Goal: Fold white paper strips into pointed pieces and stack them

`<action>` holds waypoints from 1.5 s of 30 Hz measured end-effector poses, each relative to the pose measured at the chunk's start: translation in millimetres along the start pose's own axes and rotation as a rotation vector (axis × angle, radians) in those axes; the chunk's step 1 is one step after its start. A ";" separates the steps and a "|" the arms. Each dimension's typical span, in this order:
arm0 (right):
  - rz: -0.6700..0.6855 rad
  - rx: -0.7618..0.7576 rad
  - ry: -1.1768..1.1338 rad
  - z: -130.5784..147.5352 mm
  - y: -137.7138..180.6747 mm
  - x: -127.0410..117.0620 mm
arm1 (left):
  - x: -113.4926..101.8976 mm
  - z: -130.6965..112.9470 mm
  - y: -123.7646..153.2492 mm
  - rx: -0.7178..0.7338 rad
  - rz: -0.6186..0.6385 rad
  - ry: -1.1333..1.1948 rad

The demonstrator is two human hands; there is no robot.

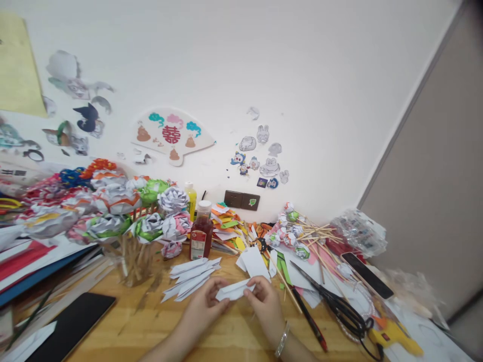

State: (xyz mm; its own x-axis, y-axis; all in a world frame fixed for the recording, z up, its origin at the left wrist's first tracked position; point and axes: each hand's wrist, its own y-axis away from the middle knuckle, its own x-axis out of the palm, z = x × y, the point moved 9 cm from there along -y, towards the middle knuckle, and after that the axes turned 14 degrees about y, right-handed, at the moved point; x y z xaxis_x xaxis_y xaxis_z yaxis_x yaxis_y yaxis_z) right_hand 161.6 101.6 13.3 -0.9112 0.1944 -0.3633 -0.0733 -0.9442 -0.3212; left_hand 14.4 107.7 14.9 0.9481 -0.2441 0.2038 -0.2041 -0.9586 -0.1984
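A folded strip of white paper (234,290) is stretched between my two hands, low over the wooden table. My left hand (207,300) pinches its left end between thumb and fingers. At the other end, my right hand (264,300) grips it the same way; a bracelet circles that wrist. Just beyond my left hand lies a loose pile of folded white papers (192,276). A few flat white sheets (253,262) rest behind my right hand.
Left stands a clear holder (132,264) of paper flowers (151,226), with a red bottle (201,231) beside it. To the right lie black scissors (339,306), a pen (310,319), a yellow glue gun (396,336), a phone (368,275) and wooden sticks (320,234). A dark tablet-like slab (75,324) lies front left.
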 end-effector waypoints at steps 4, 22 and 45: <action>0.078 -0.024 0.049 1.3 4.9 9.5 | 14.4 -5.4 4.8 -0.035 0.137 -0.218; 0.210 -0.012 -0.236 -0.4 7.5 24.9 | 22.8 25.9 7.5 -0.235 0.207 -0.024; 0.195 0.052 -0.316 2.1 7.1 25.8 | 23.9 33.6 9.7 -0.300 0.190 0.001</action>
State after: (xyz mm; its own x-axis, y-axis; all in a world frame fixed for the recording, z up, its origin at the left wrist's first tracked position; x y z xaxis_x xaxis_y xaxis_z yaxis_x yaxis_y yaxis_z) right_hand 136.7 99.4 3.5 -0.9896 -0.0745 -0.1230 0.1009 -0.9692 -0.2248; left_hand 43.3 97.5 -14.4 0.8862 -0.4219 0.1917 -0.4393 -0.8965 0.0578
